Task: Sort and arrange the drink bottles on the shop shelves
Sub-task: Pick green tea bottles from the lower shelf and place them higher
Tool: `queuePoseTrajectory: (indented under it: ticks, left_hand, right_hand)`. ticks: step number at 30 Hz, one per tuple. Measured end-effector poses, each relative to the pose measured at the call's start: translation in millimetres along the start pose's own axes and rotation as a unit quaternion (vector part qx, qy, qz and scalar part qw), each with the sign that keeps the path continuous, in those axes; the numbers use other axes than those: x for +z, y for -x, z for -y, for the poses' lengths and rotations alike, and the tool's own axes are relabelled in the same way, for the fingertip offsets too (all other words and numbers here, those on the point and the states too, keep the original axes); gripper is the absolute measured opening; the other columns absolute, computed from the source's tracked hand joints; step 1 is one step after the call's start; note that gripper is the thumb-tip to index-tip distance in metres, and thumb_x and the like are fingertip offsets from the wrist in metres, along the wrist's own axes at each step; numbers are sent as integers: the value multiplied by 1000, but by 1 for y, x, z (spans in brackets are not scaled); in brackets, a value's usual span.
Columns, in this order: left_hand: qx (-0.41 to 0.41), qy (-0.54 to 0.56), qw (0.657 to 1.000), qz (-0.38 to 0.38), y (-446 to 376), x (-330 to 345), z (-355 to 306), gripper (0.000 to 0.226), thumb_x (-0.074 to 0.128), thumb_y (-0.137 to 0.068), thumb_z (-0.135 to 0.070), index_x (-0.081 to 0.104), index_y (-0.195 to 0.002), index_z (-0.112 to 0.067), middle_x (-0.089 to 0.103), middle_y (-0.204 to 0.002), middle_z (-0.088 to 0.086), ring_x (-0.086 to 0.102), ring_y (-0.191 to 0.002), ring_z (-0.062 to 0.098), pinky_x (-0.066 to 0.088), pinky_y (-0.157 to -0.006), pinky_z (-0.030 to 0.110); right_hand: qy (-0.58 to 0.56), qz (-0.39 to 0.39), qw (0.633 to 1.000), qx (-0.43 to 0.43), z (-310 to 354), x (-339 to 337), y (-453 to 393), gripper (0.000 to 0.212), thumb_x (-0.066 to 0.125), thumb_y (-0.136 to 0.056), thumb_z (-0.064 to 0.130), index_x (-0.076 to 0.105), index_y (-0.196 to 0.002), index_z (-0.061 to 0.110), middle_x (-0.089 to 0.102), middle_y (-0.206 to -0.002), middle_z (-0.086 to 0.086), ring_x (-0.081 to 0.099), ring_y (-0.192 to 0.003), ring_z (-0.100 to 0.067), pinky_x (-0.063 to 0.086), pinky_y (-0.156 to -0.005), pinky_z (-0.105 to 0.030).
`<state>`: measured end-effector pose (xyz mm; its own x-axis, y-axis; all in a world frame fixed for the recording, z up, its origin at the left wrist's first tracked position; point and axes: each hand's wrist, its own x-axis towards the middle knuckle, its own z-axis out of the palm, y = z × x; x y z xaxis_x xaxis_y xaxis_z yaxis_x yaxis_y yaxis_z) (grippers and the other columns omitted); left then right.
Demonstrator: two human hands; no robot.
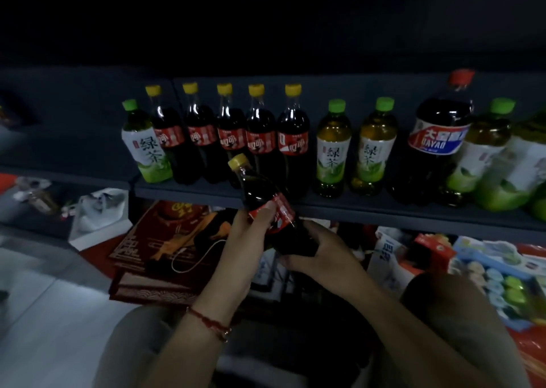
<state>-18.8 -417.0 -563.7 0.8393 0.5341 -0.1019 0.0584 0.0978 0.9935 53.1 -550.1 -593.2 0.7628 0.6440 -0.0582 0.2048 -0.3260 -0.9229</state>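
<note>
A cola bottle [260, 195] with a yellow cap and red label is tilted left in front of the shelf [369, 207]. My left hand [245, 240] grips its label; my right hand [319, 251] holds its base. On the shelf stands a row of several cola bottles [230, 133] with yellow caps. A green tea bottle [144, 145] stands at their left, two more green tea bottles [331, 148] at their right. Further right stands a large Dayao bottle [437, 142] with a red cap, then more green tea bottles [484, 148].
Below the shelf lie red gift boxes [159, 254] with a white cable, a white bag [97, 216], and boxed goods [496, 275] at the right. A lower shelf at the left [38, 198] holds small items. Pale floor shows at lower left.
</note>
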Motion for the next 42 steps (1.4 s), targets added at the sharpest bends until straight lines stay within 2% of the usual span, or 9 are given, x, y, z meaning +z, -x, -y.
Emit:
queuePoseTrajectory:
  ticks: [4, 10, 13, 17, 23, 26, 34, 37, 42]
  left_hand:
    - [23, -121, 992, 36, -9, 8, 6, 29, 52, -96, -51, 54, -123, -40, 63, -114, -23, 60, -106, -7, 45, -74, 7]
    - [186, -290, 938, 24, -32, 21, -26, 46, 51, -101, -36, 41, -145, -30, 56, -122, -22, 49, -99, -29, 36, -78, -5]
    - [330, -453, 827, 39, -54, 31, -55, 64, 54, -98, -43, 31, -153, -22, 46, -146, -4, 41, -131, 2, 30, -106, 15]
    - [467, -590, 658, 3, -93, 50, -85, 74, 43, -95, -56, 35, -152, -10, 49, -140, 18, 41, -133, 34, 31, -113, 42]
    - [462, -723, 513, -23, -135, 96, -86, 103, 60, -81, -68, 21, -156, -8, 29, -156, 24, 9, -149, 45, 3, -122, 55]
    - [436, -740, 510, -48, -146, 108, -78, 113, 60, -77, -73, 16, -156, -6, 21, -160, 22, 0, -150, 44, -3, -121, 55]
    - [472, -663, 579, -55, -145, 108, -60, 105, 81, -67, -54, 35, -148, -6, 38, -150, 25, 6, -150, 46, -1, -121, 55]
    - [494, -619, 609, -39, -134, 107, -51, 98, 84, -68, -49, 35, -144, -11, 57, -132, 21, 23, -146, 44, 5, -121, 50]
    - [522, -554, 647, -47, -111, 101, -40, 83, 83, -70, -45, 38, -135, -20, 65, -111, 10, 59, -108, 31, 25, -110, 40]
  right_hand:
    - [-65, -25, 997, 35, -24, -6, 2, 50, 85, -66, 34, 61, -110, 40, 68, -102, 20, 64, -92, 5, 52, -77, -19]
    - [-164, -65, 984, 34, -32, -30, 3, 42, 83, -74, 23, 61, -103, 44, 67, -99, 26, 62, -90, 12, 47, -70, -6]
    - [-211, -94, 972, 40, -34, -42, 5, 45, 84, -72, 26, 61, -105, 45, 67, -103, 26, 63, -95, 8, 50, -77, -14]
    - [-264, -128, 955, 48, -40, -60, 10, 45, 83, -71, 23, 64, -108, 39, 70, -106, 13, 70, -95, -10, 58, -82, -36]
    - [-302, -175, 936, 40, -41, -78, 15, 42, 81, -74, 14, 65, -108, 32, 74, -97, 8, 72, -88, -14, 58, -77, -35]
    - [-312, -187, 931, 31, -41, -82, 15, 41, 81, -75, 13, 65, -106, 33, 74, -96, 9, 71, -87, -12, 57, -76, -32]
    - [-328, -177, 928, 11, -44, -90, 21, 39, 80, -76, 14, 62, -99, 39, 72, -85, 21, 70, -76, 0, 52, -58, -13]
    - [-319, -185, 929, 13, -45, -90, 23, 40, 81, -75, 15, 63, -102, 38, 73, -90, 18, 70, -80, -1, 52, -62, -15]
    - [-312, -192, 930, 10, -45, -86, 24, 38, 80, -76, 11, 65, -100, 36, 73, -87, 18, 69, -77, 1, 51, -58, -12]
